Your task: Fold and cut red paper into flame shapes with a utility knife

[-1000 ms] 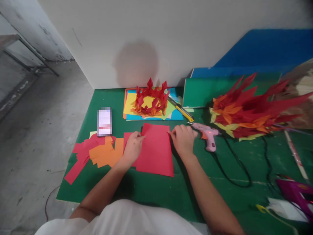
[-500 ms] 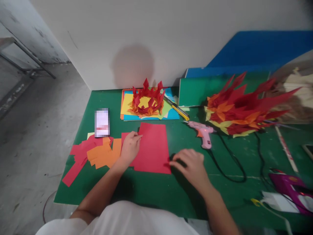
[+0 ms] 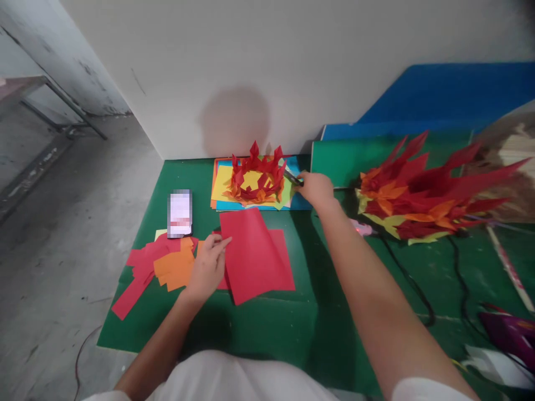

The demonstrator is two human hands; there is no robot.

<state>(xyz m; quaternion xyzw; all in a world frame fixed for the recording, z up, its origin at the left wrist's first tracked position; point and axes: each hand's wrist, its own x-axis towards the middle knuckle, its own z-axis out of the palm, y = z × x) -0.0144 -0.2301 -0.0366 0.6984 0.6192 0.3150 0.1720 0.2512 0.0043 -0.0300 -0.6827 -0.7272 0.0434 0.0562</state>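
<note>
The left hand pinched the left edge of the upper red paper sheet between thumb and fingertips, a narrow grip with nearly all of the sheet reaching out to the right of it. That sheet lay aslant over the lower red paper sheet, which showed mainly along the right side. The right hand was closed around the utility knife; its dark front end stuck out from the fingers toward the red and orange paper crown, and the hand hid the rest. The crown sat on a stack of coloured paper at the back of the green table.

On the left, a phone lay just behind cut orange pieces and red strips. The right forearm partly covered a pink glue gun, with a larger flame-like paper piece beyond it. A pale upright panel backed the table; a bench stood on the grey floor at left.
</note>
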